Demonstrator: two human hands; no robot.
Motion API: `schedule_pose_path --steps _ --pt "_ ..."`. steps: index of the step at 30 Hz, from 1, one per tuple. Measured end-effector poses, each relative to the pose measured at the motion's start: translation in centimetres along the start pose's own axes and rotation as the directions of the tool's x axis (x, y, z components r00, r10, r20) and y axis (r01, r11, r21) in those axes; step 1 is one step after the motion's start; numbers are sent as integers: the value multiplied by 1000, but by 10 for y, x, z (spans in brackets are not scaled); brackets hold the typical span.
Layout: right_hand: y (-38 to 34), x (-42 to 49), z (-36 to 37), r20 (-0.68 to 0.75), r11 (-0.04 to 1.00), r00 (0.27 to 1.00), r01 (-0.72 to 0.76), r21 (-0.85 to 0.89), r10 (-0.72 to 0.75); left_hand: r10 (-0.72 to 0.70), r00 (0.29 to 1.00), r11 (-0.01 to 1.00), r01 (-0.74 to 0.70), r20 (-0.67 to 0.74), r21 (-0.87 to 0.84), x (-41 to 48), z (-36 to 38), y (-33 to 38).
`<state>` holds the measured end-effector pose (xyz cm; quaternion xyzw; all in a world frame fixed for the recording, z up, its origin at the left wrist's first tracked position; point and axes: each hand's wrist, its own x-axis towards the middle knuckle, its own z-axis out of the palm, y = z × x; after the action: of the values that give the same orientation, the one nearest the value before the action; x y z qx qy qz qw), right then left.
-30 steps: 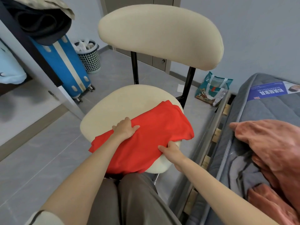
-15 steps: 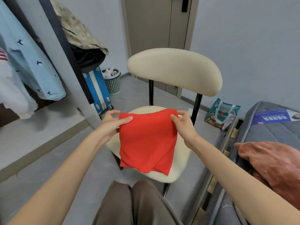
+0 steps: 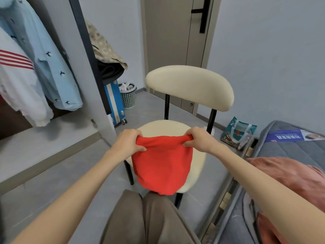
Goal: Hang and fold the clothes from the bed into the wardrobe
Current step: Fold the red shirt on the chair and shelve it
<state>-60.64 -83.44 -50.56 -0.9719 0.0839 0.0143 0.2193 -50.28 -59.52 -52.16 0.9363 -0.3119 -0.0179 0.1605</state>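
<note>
I had the folded red garment lifted clear of the chair, hanging in front of its seat and above my knees. My left hand pinched the top left corner, thumb underneath and fingers curled over the fold. My right hand gripped the top right corner the same way, so the upper edge ran bunched between them and the rest drooped in a rounded bundle.

I judged this to be the carrying step: the fold looked done, and the piece was ready to go into the wardrobe standing open on my left, where a light blue shirt hung.

The next move called for turning left and setting the bundle flat on a shelf. I could not see a shelf from here, so I would have to look for one first. Both grips needed to hold level, or the loose layers would slip apart. More clothes, a pinkish heap, lay on the bed to my right.
</note>
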Motion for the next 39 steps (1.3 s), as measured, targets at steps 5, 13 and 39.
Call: schedule_pose_path --steps 5,13,39 --pt "-4 29 -14 -222 997 975 -20 68 35 -2 994 981 23 -110 190 33 -18 2" --pt "30 41 13 -515 973 857 89 214 35 171 947 979 -133 -272 154 50 14 1" --pt "92 104 151 229 395 763 -537 746 604 -442 892 703 410 95 -581 84 166 -18"
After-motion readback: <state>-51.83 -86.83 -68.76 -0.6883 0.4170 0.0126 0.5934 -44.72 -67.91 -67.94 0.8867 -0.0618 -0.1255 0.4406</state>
